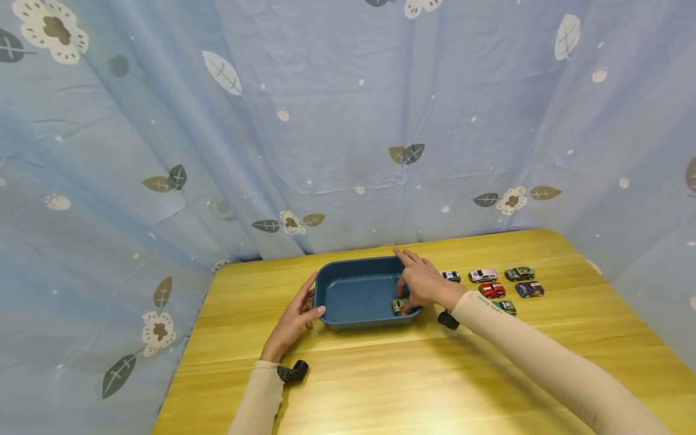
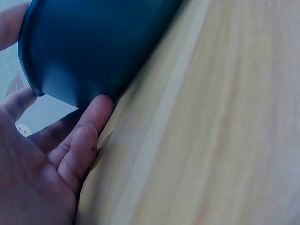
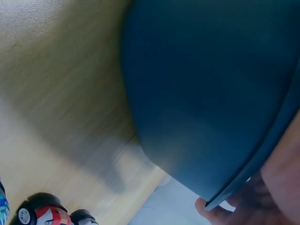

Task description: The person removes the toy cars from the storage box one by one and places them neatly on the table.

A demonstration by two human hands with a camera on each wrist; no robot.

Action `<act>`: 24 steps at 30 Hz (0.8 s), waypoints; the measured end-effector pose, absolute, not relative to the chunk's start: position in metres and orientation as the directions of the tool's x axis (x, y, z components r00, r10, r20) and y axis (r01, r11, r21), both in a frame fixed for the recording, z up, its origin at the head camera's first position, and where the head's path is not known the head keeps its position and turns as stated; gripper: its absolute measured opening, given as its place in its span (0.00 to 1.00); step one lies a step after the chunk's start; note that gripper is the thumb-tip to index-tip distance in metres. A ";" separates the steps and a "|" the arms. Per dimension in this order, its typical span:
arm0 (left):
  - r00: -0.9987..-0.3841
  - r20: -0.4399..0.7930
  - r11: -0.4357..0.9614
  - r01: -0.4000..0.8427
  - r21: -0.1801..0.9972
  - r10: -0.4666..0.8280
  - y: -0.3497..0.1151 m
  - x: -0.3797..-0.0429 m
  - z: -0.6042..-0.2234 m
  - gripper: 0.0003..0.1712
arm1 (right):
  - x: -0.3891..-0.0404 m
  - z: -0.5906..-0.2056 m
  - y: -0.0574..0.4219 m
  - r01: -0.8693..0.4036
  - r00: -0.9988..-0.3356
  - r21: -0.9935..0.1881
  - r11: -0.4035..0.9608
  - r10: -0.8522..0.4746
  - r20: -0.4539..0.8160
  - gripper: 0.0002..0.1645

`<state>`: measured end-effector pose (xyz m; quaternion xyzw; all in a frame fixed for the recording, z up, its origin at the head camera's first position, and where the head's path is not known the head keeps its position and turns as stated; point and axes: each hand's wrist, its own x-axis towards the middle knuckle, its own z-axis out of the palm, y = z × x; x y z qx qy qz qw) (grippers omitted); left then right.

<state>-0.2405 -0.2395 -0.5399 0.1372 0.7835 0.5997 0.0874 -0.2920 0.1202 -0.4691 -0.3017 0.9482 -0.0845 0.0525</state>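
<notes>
A dark blue plastic tray [image 1: 353,296] lies on the wooden table. My left hand [image 1: 296,317] holds its left end, thumb at the front-left rim and fingers along the outer wall. In the left wrist view, fingertips touch the tray's wall [image 2: 93,51] low down near the tabletop. My right hand [image 1: 424,284] reaches over the tray's right end and pinches a green camouflage toy car [image 1: 399,306] inside the front-right corner. The right wrist view shows mostly the tray's outer wall [image 3: 201,103]; the car is hidden there.
Right of the tray stand several toy cars: a green-and-white one [image 1: 450,276], a pink-and-white one [image 1: 483,275], a camouflage one [image 1: 519,273], a red one [image 1: 492,290], a purple one [image 1: 530,289] and a green one [image 1: 507,307]. A patterned blue curtain [image 1: 337,121] hangs behind the table.
</notes>
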 end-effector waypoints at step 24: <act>-0.945 0.027 0.231 0.107 0.967 0.326 -0.239 -0.242 -0.540 0.47 | -0.302 -0.459 0.129 -0.610 -0.769 -0.246 0.753 -0.638 -0.045 0.14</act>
